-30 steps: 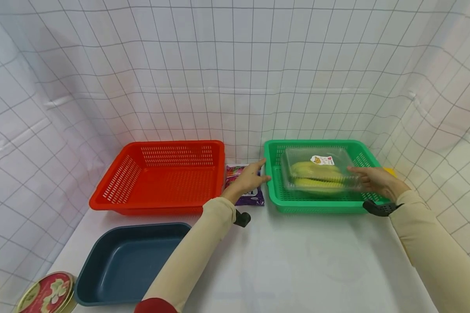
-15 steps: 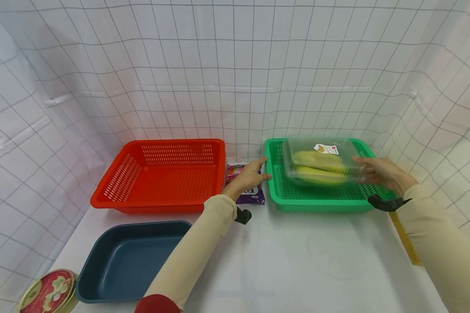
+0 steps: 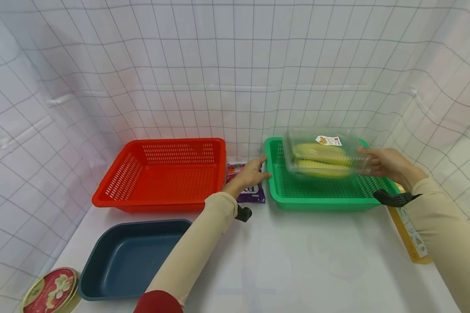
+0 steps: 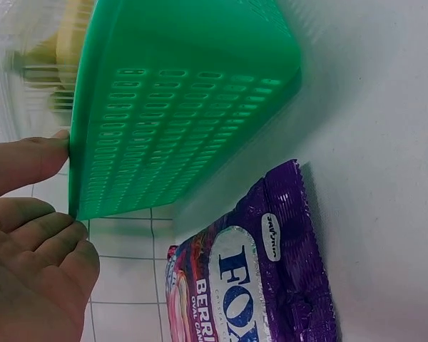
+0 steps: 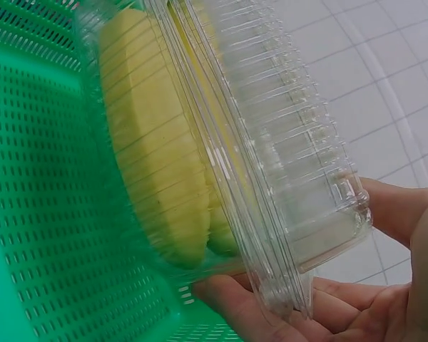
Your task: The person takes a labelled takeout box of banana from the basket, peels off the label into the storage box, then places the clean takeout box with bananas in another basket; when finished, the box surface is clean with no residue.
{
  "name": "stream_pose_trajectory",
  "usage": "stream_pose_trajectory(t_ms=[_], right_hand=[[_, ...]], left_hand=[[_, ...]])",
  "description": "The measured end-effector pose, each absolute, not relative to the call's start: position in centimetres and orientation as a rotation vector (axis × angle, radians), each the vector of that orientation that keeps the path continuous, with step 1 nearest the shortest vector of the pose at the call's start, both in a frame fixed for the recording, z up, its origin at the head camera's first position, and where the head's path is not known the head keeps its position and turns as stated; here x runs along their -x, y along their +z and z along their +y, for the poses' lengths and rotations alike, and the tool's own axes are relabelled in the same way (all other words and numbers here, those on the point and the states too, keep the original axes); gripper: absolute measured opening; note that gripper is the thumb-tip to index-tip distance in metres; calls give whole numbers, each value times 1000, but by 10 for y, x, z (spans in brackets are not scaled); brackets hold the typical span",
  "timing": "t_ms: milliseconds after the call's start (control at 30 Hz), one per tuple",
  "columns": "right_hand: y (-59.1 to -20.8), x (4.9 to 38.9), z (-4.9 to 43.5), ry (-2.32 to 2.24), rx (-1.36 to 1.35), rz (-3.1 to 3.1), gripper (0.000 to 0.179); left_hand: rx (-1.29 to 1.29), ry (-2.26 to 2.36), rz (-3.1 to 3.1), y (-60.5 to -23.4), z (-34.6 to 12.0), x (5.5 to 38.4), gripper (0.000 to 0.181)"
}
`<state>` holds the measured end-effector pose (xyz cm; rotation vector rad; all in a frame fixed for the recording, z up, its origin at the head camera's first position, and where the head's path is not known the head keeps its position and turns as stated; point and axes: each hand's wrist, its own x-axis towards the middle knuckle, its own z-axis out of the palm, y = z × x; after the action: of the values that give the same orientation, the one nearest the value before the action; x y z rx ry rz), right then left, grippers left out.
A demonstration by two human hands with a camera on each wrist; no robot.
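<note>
My right hand (image 3: 389, 164) grips the right end of a clear plastic clamshell box (image 5: 285, 135), thumb on one face and fingers under the other. Inside lie bananas (image 5: 153, 135); a banana-picture label (image 3: 328, 140) is stuck on the lid. The box is held tilted over the green basket (image 3: 321, 202), its lower side apart from the basket floor in the right wrist view. At the basket's left rim is my left hand (image 3: 250, 174), thumb and forefinger spread. In the left wrist view its thumb touches the rim, and the other fingers are loosely bent.
A purple candy bag (image 4: 246, 285) lies between the green basket and a red basket (image 3: 157, 203). Nearer are a dark blue tub (image 3: 137, 256) and a round red-lidded tin (image 3: 49, 291). A yellow box (image 3: 411, 237) lies beneath my right forearm. Gridded white cloth (image 3: 243, 65) stands behind.
My right hand has raised the banana box from the basket floor and moved slightly right and back, tilting it. More of the yellow box shows. My left hand stays at the rim.
</note>
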<state>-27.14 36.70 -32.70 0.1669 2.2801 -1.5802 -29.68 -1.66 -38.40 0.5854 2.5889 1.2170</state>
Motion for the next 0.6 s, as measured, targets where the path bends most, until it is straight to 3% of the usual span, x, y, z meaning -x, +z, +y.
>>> stream_pose_trajectory(t_ms=[133, 600], right_hand=[[-320, 268, 369, -1550, -162, 2283, 92], [-310, 261, 365, -1561, -133, 2288, 89]], left_hand=[[-589, 1216, 2581, -384, -16, 297, 70], [-615, 1299, 2630, -374, -13, 297, 63]])
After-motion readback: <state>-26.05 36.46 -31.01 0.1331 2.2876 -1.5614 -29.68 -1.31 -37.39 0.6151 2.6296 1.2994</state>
